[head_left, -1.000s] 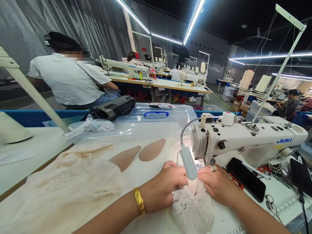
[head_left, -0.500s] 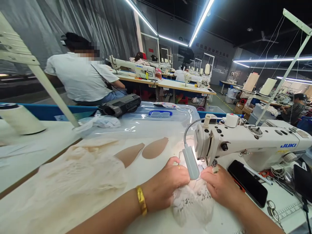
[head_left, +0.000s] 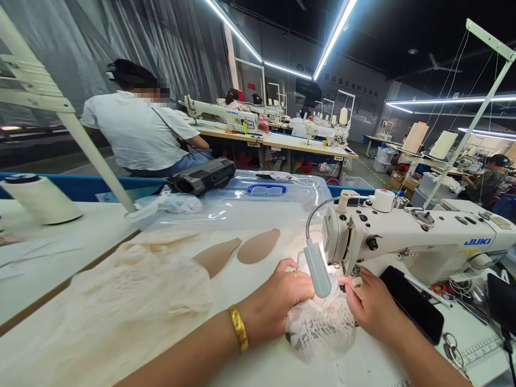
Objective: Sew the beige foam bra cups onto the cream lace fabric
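White lace fabric point(head_left: 322, 325) lies bunched below the needle area of the white sewing machine point(head_left: 423, 231). My left hand point(head_left: 280, 298) is closed on the lace's left side, thumb raised, with its fingertips partly behind the grey lamp head point(head_left: 317, 271). On the other side my right hand point(head_left: 373, 303) pinches the fabric edge close to the presser foot, fingers bent. The lamp lights the cloth between both hands and hides part of it. Two tan teardrop-shaped pieces point(head_left: 258, 246) rest on the table, left of the machine.
Sheer cream lace point(head_left: 149, 285) spreads over the table's left half. A clear plastic lid point(head_left: 226, 207) with a blue handle lies behind. To the right are a black phone point(head_left: 413, 303), metal rings point(head_left: 453, 346) and a ruler point(head_left: 481, 349). A co-worker point(head_left: 139, 129) sits ahead.
My right hand's fingers have shifted slightly right, away from the lamp head. The lace below the hands has turned and spread, showing more of its pattern. My left hand stays nearly in place.
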Demonstrator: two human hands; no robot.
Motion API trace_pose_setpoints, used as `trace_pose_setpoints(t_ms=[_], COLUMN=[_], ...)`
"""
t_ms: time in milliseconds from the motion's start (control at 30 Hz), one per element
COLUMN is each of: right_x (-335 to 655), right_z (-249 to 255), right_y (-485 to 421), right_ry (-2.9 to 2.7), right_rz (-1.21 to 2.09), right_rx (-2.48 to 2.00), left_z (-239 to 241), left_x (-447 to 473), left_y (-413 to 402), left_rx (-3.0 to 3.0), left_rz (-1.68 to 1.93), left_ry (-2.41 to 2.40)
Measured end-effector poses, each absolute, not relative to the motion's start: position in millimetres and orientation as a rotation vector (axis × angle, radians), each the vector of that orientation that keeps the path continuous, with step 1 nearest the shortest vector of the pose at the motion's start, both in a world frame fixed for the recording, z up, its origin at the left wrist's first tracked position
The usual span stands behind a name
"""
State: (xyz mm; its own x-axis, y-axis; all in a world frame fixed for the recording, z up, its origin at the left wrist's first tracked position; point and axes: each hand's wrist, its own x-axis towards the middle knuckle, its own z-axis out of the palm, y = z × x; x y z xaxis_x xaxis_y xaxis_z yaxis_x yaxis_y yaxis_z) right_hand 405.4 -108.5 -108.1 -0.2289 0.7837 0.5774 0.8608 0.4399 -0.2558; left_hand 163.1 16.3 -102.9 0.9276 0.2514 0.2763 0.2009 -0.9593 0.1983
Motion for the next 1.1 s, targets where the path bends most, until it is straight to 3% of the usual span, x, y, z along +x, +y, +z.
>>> trace_pose_setpoints(t_ms=[300,567,900,1100], right_x=[385.5,396.0,427.0,409.6], right_z=[-99.8,-113.0,-71.0,-80.5], right_y=[-119.6,-108.8,-120.9,-115.3], right_ry=[-2.236,-2.290,-2.308,-2.037], right_rz=[-0.010,-0.305,0.236,0.456], right_rx=[-1.186,-1.478,-1.489,-1.291], left_z=[-92.3,-81.6,-82.3,-90.7], left_x=[153.7,154.7,149.2,156.1], left_y=[-1.3,-33.0,-12.7,-6.6], left_rx=[2.899,2.850,2.777,2.830], left_rz=[0.404,0.238,0.345,0.463], left_ry=[0.566,0.695,0.328,0.249])
